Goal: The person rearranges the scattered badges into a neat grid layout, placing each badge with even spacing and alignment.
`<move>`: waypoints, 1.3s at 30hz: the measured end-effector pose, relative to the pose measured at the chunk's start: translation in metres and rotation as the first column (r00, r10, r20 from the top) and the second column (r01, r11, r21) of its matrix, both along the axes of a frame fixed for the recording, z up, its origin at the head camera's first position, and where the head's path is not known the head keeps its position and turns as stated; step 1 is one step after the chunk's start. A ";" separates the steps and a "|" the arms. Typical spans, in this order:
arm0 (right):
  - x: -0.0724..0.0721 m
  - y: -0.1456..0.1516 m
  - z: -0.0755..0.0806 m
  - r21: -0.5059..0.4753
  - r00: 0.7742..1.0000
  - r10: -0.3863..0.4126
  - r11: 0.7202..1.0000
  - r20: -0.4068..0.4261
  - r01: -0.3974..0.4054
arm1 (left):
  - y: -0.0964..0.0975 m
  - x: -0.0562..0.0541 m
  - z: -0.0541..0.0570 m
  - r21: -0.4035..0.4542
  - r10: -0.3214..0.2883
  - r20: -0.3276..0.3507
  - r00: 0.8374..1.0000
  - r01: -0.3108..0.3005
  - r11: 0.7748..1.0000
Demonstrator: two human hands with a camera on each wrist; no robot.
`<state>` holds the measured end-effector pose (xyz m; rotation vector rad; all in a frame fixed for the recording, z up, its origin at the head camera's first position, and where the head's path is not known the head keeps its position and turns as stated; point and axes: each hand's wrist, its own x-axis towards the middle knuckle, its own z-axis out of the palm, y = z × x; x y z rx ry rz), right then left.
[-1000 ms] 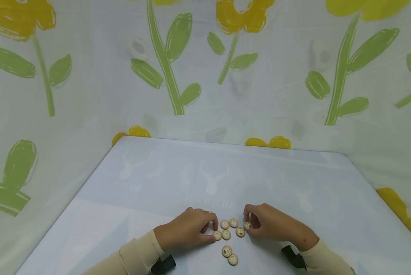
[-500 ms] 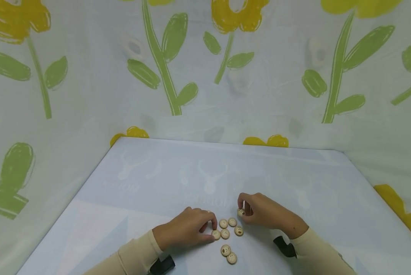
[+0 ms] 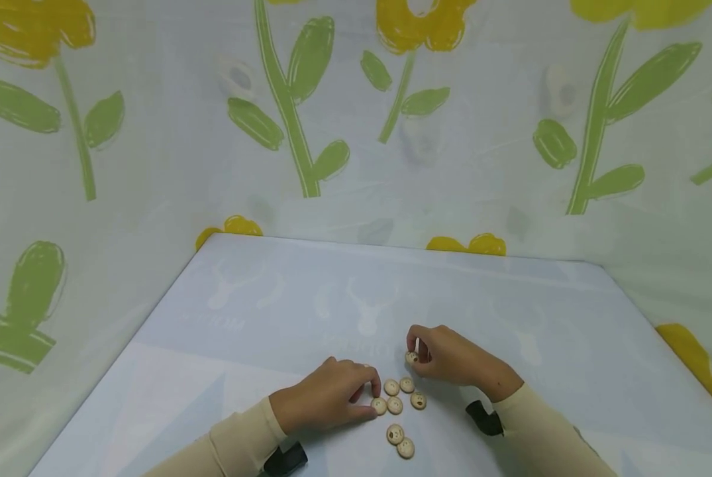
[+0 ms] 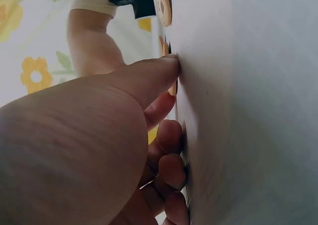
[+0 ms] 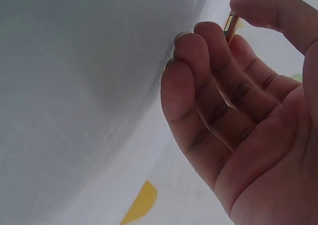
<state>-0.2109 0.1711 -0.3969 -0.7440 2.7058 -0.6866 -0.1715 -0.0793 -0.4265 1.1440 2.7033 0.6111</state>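
My left hand [image 3: 332,396] rests on the table with thumb and index finger pinching a round wooden disc [image 3: 379,406]; in the left wrist view the thumb mostly hides it. My right hand [image 3: 451,356] pinches another small disc [image 3: 412,358] by its edges, just beyond the group. That disc [image 5: 231,27] shows edge-on in the right wrist view, between thumb and index finger, with the other fingers curled loosely below. Several pale discs with dark face-like marks lie between the hands, among them a disc [image 3: 394,405] beside the left fingertips and a disc [image 3: 418,401] to the right.
Nearer the person, two discs touch each other, an upper disc [image 3: 395,434] and a lower disc [image 3: 406,448]. The pale table [image 3: 260,298] has a faint deer-head print. Behind it hangs a flowered curtain [image 3: 171,152]. Dark straps sit under both wrists.
My right hand has carried its disc from the right side of the group away from the person and slightly left, to beyond the others. The left hand stays at its disc.
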 end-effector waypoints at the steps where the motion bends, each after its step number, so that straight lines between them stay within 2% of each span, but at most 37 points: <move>1: -0.001 -0.001 0.000 -0.003 1.000 -0.002 1.000 -0.002 0.002 | 0.000 0.000 0.000 0.000 0.001 0.000 1.000 -0.001 1.000; 9: -0.010 -0.005 -0.004 0.010 1.000 -0.023 1.000 0.021 0.023 | 0.001 0.001 0.002 -0.009 0.006 0.006 1.000 -0.006 1.000; 19: -0.017 -0.012 -0.005 0.015 1.000 0.004 1.000 0.031 -0.004 | 0.000 0.002 0.002 -0.007 0.020 0.030 0.999 -0.020 1.000; 27: -0.021 -0.011 -0.005 0.029 0.999 -0.009 1.000 0.042 0.008 | 0.001 -0.001 0.002 0.007 0.001 0.005 1.000 -0.001 1.000; 33: -0.021 -0.012 -0.008 0.029 0.997 -0.021 0.999 0.073 0.019 | 0.001 0.000 0.002 0.010 -0.004 0.010 1.000 0.003 1.000; 39: -0.021 -0.014 -0.008 0.036 0.997 -0.031 0.999 0.068 0.028 | 0.001 0.000 0.002 0.001 0.008 0.007 1.000 -0.008 1.000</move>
